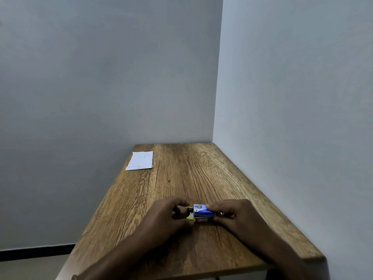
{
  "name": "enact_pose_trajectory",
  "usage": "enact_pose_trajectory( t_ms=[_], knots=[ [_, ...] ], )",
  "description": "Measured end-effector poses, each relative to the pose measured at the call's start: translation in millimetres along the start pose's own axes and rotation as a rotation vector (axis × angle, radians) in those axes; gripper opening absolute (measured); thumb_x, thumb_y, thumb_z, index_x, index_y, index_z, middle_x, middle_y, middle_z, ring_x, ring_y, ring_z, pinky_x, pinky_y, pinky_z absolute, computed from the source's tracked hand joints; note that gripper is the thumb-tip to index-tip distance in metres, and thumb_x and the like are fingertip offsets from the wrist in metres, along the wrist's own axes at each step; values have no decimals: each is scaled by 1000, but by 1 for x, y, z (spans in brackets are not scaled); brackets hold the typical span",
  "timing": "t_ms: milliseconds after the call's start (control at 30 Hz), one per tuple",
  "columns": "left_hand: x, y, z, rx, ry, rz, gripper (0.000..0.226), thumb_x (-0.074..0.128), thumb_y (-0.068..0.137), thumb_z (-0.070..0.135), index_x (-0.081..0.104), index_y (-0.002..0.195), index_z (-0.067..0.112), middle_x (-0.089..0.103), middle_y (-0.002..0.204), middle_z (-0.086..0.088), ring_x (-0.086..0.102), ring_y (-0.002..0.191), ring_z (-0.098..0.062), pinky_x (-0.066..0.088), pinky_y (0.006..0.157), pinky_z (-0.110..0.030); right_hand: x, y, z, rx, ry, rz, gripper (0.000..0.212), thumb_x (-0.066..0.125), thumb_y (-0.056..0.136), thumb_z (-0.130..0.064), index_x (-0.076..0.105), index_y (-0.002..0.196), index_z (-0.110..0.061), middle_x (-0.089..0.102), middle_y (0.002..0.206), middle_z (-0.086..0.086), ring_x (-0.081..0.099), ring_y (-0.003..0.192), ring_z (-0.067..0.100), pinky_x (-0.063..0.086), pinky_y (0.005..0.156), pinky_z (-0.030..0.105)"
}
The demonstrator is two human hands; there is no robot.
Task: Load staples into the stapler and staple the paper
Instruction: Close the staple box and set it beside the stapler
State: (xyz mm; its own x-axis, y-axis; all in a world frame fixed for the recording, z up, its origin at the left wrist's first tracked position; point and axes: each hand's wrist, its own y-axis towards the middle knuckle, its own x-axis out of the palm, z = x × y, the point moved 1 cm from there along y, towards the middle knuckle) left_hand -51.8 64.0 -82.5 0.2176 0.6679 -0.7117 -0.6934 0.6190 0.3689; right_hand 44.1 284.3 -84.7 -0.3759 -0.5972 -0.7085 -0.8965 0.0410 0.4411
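Lying far off at the back left corner of the wooden table (201, 178), the paper (139, 160) sits flat and well apart from both hands; it looks thin and floppy, so it would likely need lifting by an edge or sliding toward the near side.

Nearer, the left hand (167, 217) curls around a small yellow-and-black stapler (189, 214), its fingers bent over the top and the thumb below; only one end of the tool shows past the knuckles, so whether it is hinged open cannot be told. A stapler this small is probably stiff and light, best held along its body with the loading end left free.

Just beside it, touching or nearly so, is a blue staple box (203, 212), pinched at its right end by the right hand (230, 216). The box is most likely thin card, easily crushed, so a gentle hold on its short sides suits it. The staples inside cannot be seen; such strips tend to be brittle and snap when bent.
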Motion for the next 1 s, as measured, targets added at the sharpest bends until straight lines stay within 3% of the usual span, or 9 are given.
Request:
enact_pose_trajectory(
  t_ms=[100,233,333,433,667,1000],
  knots=[
    [3,2,2,33,-3,27,40,81,76,33,68,114,38,64,95,28,58,93,14,47,75,-6,0,0,1,-4,-8,5,35,80,81,-22,74,114,-32,75,109,-17,64,100,-13,47,87,7],
    [6,4,0,30,-47,39,50,81,77,31,62,122,39,68,108,20,61,100,10,51,83,-10,0,0,4,1,3,8,34,80,81,-22,74,113,-33,75,108,-18,64,100,-12,50,88,11],
    [7,6,0,68,-19,29,45,80,78,29,66,119,38,70,107,19,62,97,11,49,81,-6,0,0,4,3,10,8,34,80,81,-24,74,113,-34,74,109,-19,64,100,-13,49,88,9],
    [7,6,0,87,6,23,40,79,80,29,68,118,36,72,106,17,64,95,9,53,84,-12,1,-1,5,5,4,4,36,79,81,-24,73,114,-35,73,109,-21,63,100,-14,46,86,5],
    [7,8,-1,125,33,-8,45,81,76,33,67,119,37,72,108,16,64,95,8,54,83,-14,-1,0,5,11,15,-4,32,77,83,-25,73,113,-36,74,107,-21,63,97,-14,46,83,4],
    [9,17,-8,115,108,-21,44,78,80,29,64,121,40,70,110,17,64,96,5,56,86,-21,0,9,8,20,-136,-37,34,76,85,-28,71,117,-39,75,99,-16,65,89,-5,52,78,16]
  ],
)
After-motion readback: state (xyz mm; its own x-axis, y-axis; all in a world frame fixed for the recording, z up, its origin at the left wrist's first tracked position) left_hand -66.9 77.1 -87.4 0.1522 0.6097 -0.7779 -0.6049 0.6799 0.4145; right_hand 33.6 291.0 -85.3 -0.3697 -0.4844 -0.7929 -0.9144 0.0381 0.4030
